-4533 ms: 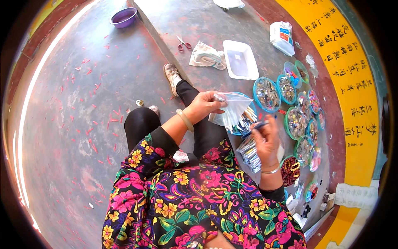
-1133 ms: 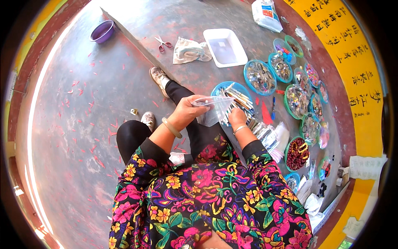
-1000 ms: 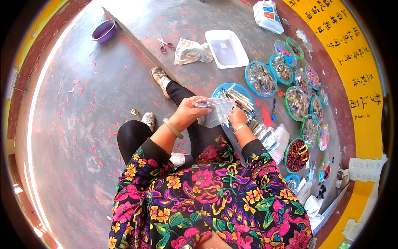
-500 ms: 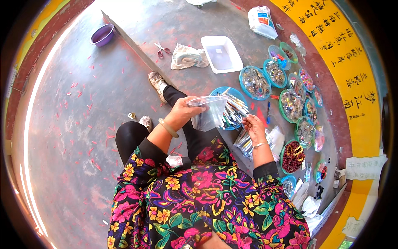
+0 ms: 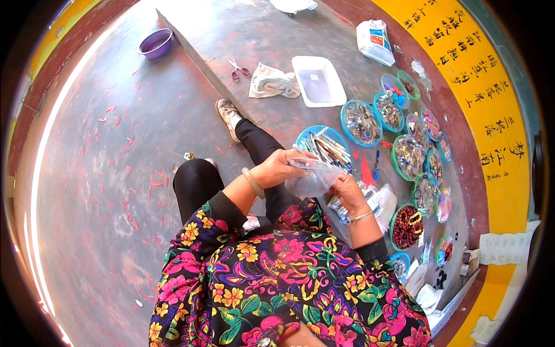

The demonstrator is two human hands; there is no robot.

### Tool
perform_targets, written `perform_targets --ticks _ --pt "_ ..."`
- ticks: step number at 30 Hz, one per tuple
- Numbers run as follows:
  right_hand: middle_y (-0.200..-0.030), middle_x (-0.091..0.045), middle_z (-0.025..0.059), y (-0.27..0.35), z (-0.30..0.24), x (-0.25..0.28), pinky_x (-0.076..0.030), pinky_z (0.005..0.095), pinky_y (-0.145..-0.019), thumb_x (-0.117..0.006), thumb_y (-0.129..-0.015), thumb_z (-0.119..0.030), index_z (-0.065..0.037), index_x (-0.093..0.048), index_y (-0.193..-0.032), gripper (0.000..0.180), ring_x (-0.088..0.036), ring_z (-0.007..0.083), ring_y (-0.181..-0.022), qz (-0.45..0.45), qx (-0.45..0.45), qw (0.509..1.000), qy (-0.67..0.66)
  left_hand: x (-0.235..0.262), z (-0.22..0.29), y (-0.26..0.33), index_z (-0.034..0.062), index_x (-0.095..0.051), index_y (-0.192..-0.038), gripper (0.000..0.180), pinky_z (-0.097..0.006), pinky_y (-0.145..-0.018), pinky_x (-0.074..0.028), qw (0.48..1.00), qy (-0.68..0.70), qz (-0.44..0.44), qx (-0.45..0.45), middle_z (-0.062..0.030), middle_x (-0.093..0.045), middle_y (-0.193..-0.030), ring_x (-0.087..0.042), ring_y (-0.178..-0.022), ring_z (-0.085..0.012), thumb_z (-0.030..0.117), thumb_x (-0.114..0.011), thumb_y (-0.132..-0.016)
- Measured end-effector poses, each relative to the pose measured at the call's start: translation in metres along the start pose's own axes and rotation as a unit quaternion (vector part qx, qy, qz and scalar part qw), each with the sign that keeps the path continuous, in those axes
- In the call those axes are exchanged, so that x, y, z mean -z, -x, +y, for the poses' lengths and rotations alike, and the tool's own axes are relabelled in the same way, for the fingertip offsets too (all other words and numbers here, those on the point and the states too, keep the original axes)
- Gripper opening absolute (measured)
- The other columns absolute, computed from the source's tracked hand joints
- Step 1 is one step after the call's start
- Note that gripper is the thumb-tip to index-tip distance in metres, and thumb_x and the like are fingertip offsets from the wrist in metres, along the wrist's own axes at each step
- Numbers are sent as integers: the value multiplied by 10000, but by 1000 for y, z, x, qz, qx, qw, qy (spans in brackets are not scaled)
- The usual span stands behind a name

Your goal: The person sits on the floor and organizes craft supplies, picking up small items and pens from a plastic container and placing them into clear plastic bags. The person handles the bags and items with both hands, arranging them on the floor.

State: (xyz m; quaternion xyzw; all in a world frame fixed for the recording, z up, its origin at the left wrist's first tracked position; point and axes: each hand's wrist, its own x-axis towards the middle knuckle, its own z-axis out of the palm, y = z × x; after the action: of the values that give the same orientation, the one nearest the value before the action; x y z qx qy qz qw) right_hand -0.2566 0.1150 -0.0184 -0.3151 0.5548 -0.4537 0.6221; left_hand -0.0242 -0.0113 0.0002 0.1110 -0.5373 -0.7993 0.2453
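Observation:
A clear plastic bag [image 5: 312, 181] is stretched between my two hands, in front of my lap. My left hand [image 5: 281, 169] pinches its upper left edge. At the bag's right side, my right hand [image 5: 348, 194] is closed on the plastic; its fingertips are partly hidden. Just beyond the bag stands a blue basket [image 5: 304, 132] full of pens [image 5: 328, 149], mostly white and dark. Below my right wrist lie more pens [image 5: 341, 209] in clear wrapping, beside a white plastic bag [image 5: 386, 202].
To the right stand several round baskets of small goods, one with dark red beads [image 5: 404, 230]. Farther off are a white tray [image 5: 300, 68], a cloth [image 5: 270, 82], scissors [image 5: 237, 70] and a purple basin [image 5: 157, 51]. A blue marker [image 5: 377, 164] lies near the pens.
My right hand has come from the pen basket's edge to the bag's right side and closed on it. My left hand has moved slightly right and down with the bag.

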Motion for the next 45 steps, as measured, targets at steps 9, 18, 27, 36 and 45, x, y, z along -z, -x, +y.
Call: perform_targets --ticks 9,18,27,36,45 --pt "-791 -611 18 -21 -108 -80 -434 234 -600 -664 -804 -131 34 -649 -945 218 -541 77 -705 -97 133 947 276 -9 5 4 8 -634 -1082 273 -274 -893 -423 990 -107 -81 30 -51 -621 -1069 -540 -994 -119 5 -645 -809" --pt "-765 -615 14 -15 -125 -68 -428 217 -591 -629 -825 -81 14 -653 -867 107 -532 82 -657 105 234 927 272 -4 7 0 0 -600 -1139 339 -261 -880 -430 992 -110 -34 42 -36 -626 -1068 -542 -976 -99 -4 -638 -801" --pt "-867 -657 88 36 -153 -55 -433 206 -580 -606 -876 -84 22 -610 -999 162 -573 94 -675 204 385 900 31 -3 -8 -2 -4 -618 -1077 281 -247 -820 -459 994 -75 -13 84 -24 -654 -970 -565 -895 -86 25 -659 -801" --pt "-862 -663 76 23 -138 -61 -437 196 -591 -639 -858 -106 11 -624 -1001 185 -564 83 -674 135 345 926 75 -7 1 -1 -3 -611 -1104 300 -248 -848 -454 992 -95 -19 77 -38 -657 -1007 -574 -929 -95 36 -664 -811" --pt "-881 -663 54 18 -122 -71 -485 204 -642 -611 -850 -18 -3 -589 -1001 153 -617 88 -771 79 203 964 149 -6 0 0 7 -621 -1093 322 -249 -806 -464 993 -101 -1 60 -11 -651 -939 -550 -867 -78 32 -678 -777"
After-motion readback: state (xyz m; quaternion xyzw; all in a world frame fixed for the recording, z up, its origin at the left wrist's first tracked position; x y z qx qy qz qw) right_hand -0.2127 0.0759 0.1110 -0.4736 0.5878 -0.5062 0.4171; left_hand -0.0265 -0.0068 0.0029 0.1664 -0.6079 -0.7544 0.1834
